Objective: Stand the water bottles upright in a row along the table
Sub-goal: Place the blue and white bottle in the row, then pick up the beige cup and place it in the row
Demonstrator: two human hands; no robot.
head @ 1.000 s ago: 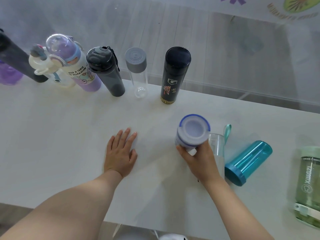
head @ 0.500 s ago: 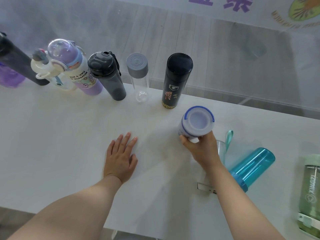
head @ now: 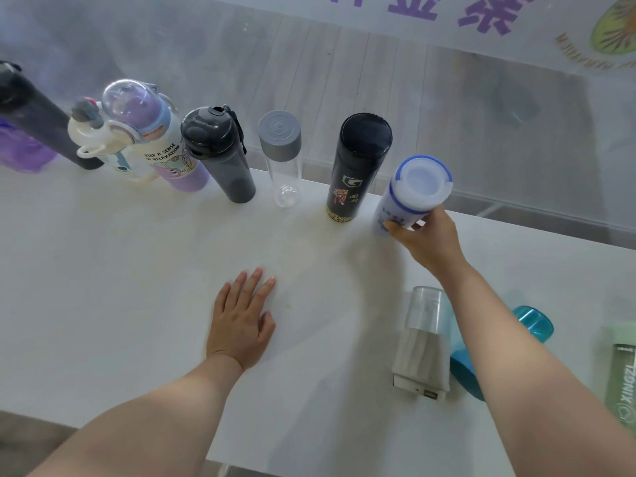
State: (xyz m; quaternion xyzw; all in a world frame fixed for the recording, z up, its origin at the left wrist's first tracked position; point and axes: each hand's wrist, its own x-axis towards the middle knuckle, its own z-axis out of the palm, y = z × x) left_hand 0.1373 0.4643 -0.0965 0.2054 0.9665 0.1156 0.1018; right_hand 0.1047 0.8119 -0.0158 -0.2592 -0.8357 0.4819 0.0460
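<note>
My right hand (head: 426, 235) grips a white bottle with a blue-rimmed lid (head: 414, 191), held upright at the table's far edge, just right of a black flask (head: 358, 166). Left of the flask the row runs on: a clear bottle with a grey cap (head: 282, 156), a dark grey sports bottle (head: 220, 153), a purple-domed bottle (head: 155, 139), a white bottle (head: 103, 142) and a tall dark one (head: 38, 122). My left hand (head: 242, 321) lies flat and open on the white table (head: 120, 270). Lying on their sides at the right are a teal bottle (head: 530, 325), partly hidden by my right arm, and a green bottle (head: 621, 380).
A clear glass bottle with a wood-pattern sleeve (head: 425, 342) lies near my right forearm. A purple container (head: 20, 156) sits at the far left behind the row. A translucent sheet hangs beyond the table's far edge.
My right hand has carried the white blue-rimmed bottle away from me, from the table's middle to the far edge beside the black flask. My left hand has stayed flat.
</note>
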